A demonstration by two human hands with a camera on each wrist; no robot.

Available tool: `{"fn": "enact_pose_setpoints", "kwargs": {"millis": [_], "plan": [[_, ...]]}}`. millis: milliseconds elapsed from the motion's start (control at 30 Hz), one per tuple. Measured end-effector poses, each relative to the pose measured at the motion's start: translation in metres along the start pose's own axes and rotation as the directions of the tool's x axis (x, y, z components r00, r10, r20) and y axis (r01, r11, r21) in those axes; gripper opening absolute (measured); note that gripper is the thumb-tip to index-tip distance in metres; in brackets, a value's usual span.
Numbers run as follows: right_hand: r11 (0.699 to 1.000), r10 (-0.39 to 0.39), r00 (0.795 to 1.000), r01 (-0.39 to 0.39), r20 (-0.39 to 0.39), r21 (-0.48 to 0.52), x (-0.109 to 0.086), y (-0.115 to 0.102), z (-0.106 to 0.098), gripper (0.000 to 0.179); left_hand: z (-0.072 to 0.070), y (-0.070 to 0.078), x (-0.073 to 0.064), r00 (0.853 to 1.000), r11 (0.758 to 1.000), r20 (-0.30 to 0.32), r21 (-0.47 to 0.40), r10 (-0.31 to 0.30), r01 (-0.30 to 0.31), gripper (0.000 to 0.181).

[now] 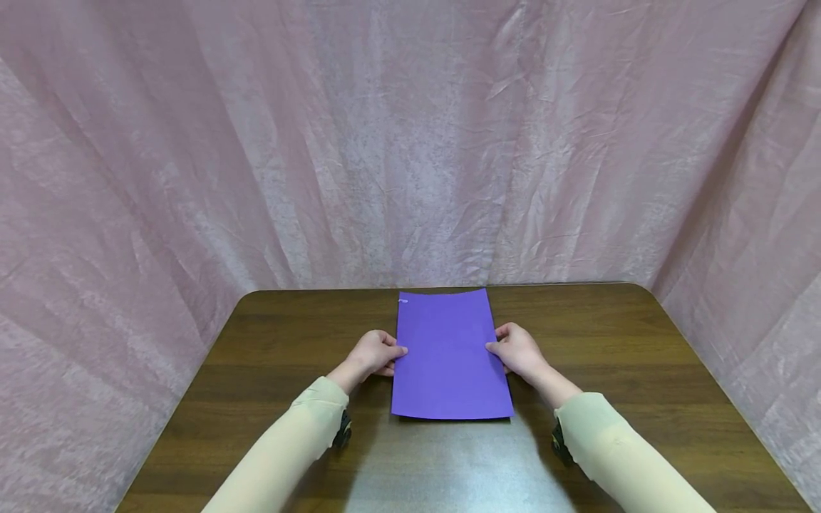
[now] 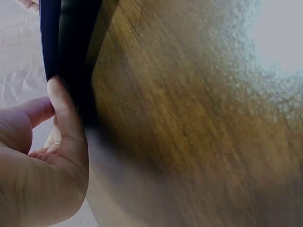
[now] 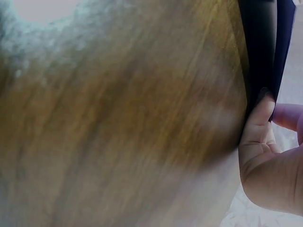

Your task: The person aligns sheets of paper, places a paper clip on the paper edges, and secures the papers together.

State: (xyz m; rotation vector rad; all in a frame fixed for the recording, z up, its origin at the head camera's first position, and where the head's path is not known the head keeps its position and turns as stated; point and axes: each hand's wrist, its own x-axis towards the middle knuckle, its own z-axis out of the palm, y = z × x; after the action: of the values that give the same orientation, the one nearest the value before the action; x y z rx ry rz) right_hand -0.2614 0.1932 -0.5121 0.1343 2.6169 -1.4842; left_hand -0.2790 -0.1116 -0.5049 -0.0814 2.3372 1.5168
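A purple sheet of paper (image 1: pixel 449 363) is held between both hands above the table, its near edge and far corners slightly bowed. A small pale paper clip (image 1: pixel 403 301) sits at its far left corner. My left hand (image 1: pixel 376 352) pinches the left edge, thumb on top and fingers underneath. Opposite it, my right hand (image 1: pixel 518 352) pinches the right edge in the same way. Up close in the left wrist view, the paper's edge (image 2: pixel 49 38) looks dark blue between thumb and fingers. The right wrist view likewise has the dark paper edge (image 3: pixel 284 38) in the pinch.
The brown wood-grain table (image 1: pixel 308 320) has rounded far corners and a bright glare near its front. Pink velvety curtains (image 1: pixel 410 142) hang behind it and along both sides. Dark devices are strapped at the wrists, partly under the pale sleeves (image 1: pixel 288 434).
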Motion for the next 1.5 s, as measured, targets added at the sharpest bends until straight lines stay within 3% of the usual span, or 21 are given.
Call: {"fn": "enact_pose_setpoints", "kwargs": {"millis": [700, 1033, 1500], "plan": [[0.986, -0.034, 0.999, 0.032, -0.01, -0.164, 0.0084, 0.0004, 0.0018, 0.038, 0.0028, -0.0023, 0.006, 0.999, 0.989, -0.038, 0.145, 0.026, -0.021, 0.031], [0.984, -0.019, 1.0, 0.017, -0.007, -0.175, 0.0101, 0.0, 0.0032, 0.04, 0.0013, 0.0015, 0.0041, 0.999, 0.981, -0.036, 0.193, 0.003, 0.004, 0.034], [0.974, -0.035, 0.999, 0.033, -0.003, -0.225, 0.0082, -0.0047, 0.0027, 0.039, 0.0021, 0.0012, 0.0077, 0.999, 0.973, -0.034, 0.229, 0.014, -0.006, 0.037]]}}
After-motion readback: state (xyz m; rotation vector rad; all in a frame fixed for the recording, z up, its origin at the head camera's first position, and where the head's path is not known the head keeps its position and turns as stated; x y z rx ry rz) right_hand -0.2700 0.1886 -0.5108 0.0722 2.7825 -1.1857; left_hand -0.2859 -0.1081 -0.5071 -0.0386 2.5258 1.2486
